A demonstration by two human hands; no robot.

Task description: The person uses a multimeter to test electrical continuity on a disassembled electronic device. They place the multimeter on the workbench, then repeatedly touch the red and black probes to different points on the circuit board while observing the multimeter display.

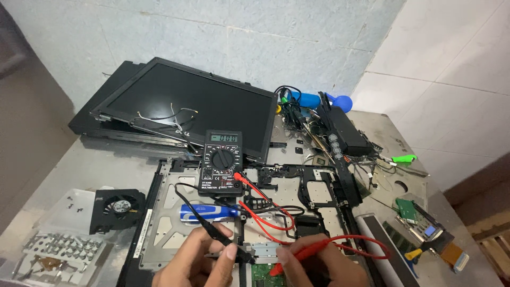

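A slim black plastic test probe (226, 239) is pinched between the fingers of the left hand (194, 263), its tip set down on a small ribbed silver metal bracket (264, 250) at the near edge of an opened laptop chassis of dull grey sheet metal (170, 212). A red plastic test probe (297, 256) is gripped in the right hand (319, 266), its point resting on a green circuit board (261, 273) just below that bracket. Glossy red and black leads run back to a boxy black multimeter with a round dial (220, 162). A blue-handled screwdriver (210, 211) lies on the chassis, and a square black cooling fan (117, 208) rests on the worn grey table (79, 165).
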